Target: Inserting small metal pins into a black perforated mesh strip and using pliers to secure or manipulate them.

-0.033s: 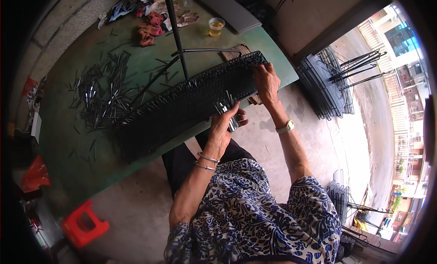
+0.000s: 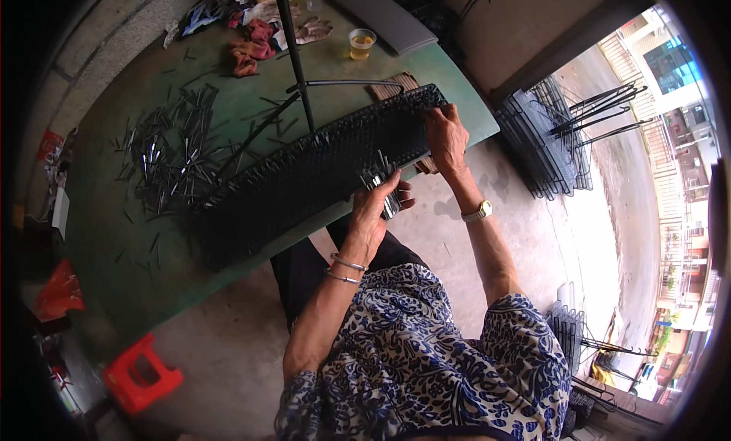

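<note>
A long black mesh rack [image 2: 304, 175] lies slantwise across the table's near side, with a row of short upright strips along its far edge. My left hand [image 2: 375, 205] is closed round a bundle of short black strips [image 2: 391, 205] just in front of the rack's near edge. At the rack's right end my right hand [image 2: 448, 136] has its fingers bent and pressed together against the mesh. Whatever those fingertips pinch is hidden. Many loose black strips [image 2: 171, 152] are heaped to the left beyond the rack.
A black metal rod frame [image 2: 304, 102] rises behind the rack on the green table [image 2: 106, 289]. Gloves [image 2: 255, 49] and a cup of yellow liquid [image 2: 362, 47] sit at the back. Stacked wire racks [image 2: 541, 144] stand right; a red stool [image 2: 143, 374] is lower left.
</note>
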A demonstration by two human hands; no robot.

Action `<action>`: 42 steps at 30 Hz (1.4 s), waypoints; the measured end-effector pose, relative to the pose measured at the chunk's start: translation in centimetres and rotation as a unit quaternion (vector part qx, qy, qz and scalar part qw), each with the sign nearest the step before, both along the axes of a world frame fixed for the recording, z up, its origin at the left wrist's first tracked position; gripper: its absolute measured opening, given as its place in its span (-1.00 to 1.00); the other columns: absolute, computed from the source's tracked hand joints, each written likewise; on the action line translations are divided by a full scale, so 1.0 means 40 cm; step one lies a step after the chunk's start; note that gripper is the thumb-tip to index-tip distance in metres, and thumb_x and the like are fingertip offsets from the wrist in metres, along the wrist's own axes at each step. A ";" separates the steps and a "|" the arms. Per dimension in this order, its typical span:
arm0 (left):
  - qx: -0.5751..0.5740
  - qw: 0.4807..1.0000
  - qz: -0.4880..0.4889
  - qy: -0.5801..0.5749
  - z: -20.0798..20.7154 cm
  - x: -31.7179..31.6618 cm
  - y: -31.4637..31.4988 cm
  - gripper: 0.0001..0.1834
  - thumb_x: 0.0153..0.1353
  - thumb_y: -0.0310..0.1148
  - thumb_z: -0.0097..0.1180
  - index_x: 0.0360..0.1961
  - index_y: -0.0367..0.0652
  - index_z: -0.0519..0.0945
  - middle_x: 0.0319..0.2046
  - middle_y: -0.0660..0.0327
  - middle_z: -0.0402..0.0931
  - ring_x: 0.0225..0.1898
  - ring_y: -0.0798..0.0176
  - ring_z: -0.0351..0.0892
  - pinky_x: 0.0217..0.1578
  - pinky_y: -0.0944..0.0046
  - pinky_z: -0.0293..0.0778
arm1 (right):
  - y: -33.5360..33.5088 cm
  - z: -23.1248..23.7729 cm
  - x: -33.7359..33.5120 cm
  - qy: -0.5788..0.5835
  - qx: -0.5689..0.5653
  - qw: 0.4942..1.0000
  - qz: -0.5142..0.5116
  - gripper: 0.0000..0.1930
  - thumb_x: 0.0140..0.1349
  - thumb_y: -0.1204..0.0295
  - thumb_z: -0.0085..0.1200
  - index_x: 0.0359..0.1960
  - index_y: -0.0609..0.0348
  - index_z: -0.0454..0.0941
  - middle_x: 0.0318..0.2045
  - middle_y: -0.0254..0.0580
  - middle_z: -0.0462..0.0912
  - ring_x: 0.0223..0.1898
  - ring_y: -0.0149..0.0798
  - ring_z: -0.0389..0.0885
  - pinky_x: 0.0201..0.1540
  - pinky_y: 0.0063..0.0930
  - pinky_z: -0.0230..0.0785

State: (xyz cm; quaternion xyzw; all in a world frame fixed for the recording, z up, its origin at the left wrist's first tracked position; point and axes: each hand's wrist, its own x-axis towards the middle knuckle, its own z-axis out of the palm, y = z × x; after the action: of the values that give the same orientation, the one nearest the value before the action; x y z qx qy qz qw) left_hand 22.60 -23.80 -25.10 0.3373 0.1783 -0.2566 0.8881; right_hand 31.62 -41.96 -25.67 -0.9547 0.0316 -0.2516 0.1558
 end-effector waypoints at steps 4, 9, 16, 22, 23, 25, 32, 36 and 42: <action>0.020 1.000 0.004 -0.022 0.006 -0.002 -0.001 -0.78 0.16 -0.36 0.25 -0.21 -0.21 0.59 -0.43 0.15 0.60 -0.44 0.23 0.61 -0.36 0.20 0.62 | 0.004 0.038 -0.030 0.032 -0.035 0.999 -0.017 -0.79 0.22 0.30 0.08 -0.16 0.03 0.63 -0.26 -0.13 0.54 -0.26 -0.06 0.58 -0.26 -0.23 0.41; 0.041 0.998 0.010 -0.049 0.001 -0.003 0.006 -0.77 0.15 -0.40 0.23 -0.18 -0.23 0.59 -0.38 0.11 0.63 -0.40 0.21 0.65 -0.37 0.22 0.63 | 0.041 0.153 -0.136 0.309 0.307 0.865 0.250 -0.77 0.21 0.28 0.15 -0.25 0.19 0.59 -0.46 -0.21 0.56 -0.39 -0.42 0.48 -0.36 -0.45 0.33; 0.048 0.995 0.002 -0.082 0.020 -0.012 -0.003 -0.77 0.15 -0.46 0.20 -0.15 -0.27 0.58 -0.33 0.10 0.64 -0.38 0.19 0.67 -0.37 0.21 0.65 | 0.049 0.152 -0.159 0.333 0.415 0.807 0.257 -0.83 0.21 0.38 0.13 -0.32 0.26 0.56 -0.48 -0.38 0.52 -0.39 -0.51 0.44 -0.35 -0.57 0.30; 0.081 0.993 -0.021 -0.083 0.033 -0.005 0.010 -0.76 0.15 -0.45 0.20 -0.15 -0.28 0.59 -0.32 0.08 0.64 -0.38 0.19 0.69 -0.39 0.22 0.66 | 0.042 0.139 -0.151 0.317 0.379 0.830 0.260 -0.83 0.20 0.41 0.13 -0.29 0.29 0.56 -0.47 -0.31 0.57 -0.40 -0.49 0.48 -0.36 -0.56 0.33; 0.080 0.993 -0.032 -0.081 0.035 -0.004 0.012 -0.76 0.14 -0.45 0.20 -0.15 -0.28 0.59 -0.32 0.08 0.64 -0.38 0.19 0.69 -0.39 0.23 0.66 | 0.044 0.143 -0.151 0.317 0.379 0.830 0.260 -0.83 0.20 0.41 0.13 -0.29 0.29 0.56 -0.47 -0.31 0.57 -0.40 -0.49 0.48 -0.36 -0.56 0.33; 0.069 0.994 -0.026 -0.077 0.025 -0.001 0.010 -0.75 0.14 -0.45 0.21 -0.15 -0.27 0.59 -0.32 0.08 0.64 -0.37 0.17 0.69 -0.37 0.20 0.66 | 0.051 0.158 -0.154 0.287 0.417 0.821 0.263 -0.88 0.19 0.48 0.11 -0.31 0.29 0.54 -0.48 -0.27 0.58 -0.44 -0.48 0.51 -0.40 -0.55 0.35; 0.028 0.999 0.012 -0.030 -0.004 0.010 0.011 -0.78 0.15 -0.45 0.19 -0.16 -0.22 0.58 -0.30 0.08 0.63 -0.31 0.07 0.68 -0.31 0.06 0.66 | 0.039 0.130 -0.069 0.036 0.334 0.935 0.113 -0.94 0.21 0.54 0.04 -0.33 0.28 0.51 -0.50 -0.23 0.63 -0.46 -0.44 0.59 -0.37 -0.56 0.42; 0.019 0.999 0.032 -0.029 0.012 0.004 0.001 -0.79 0.15 -0.45 0.20 -0.17 -0.22 0.58 -0.32 0.10 0.62 -0.32 0.09 0.67 -0.30 0.07 0.65 | 0.032 0.070 0.005 -0.092 0.223 0.964 0.114 -0.94 0.21 0.52 0.06 -0.32 0.24 0.50 -0.54 -0.18 0.60 -0.51 -0.40 0.57 -0.41 -0.50 0.39; 0.015 1.000 0.004 0.011 -0.019 0.010 0.002 -0.79 0.16 -0.41 0.21 -0.17 -0.21 0.58 -0.35 0.12 0.61 -0.36 0.15 0.65 -0.31 0.09 0.64 | 0.043 0.009 0.057 -0.100 0.187 0.970 0.122 -0.94 0.22 0.51 0.04 -0.31 0.24 0.50 -0.54 -0.09 0.57 -0.54 -0.26 0.56 -0.43 -0.42 0.40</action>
State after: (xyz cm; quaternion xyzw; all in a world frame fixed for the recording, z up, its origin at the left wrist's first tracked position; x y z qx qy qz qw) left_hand 23.02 -23.73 -25.88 0.3465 0.1935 -0.2541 0.8820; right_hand 33.91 -40.25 -25.30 -0.8753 -0.0543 -0.3142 0.3635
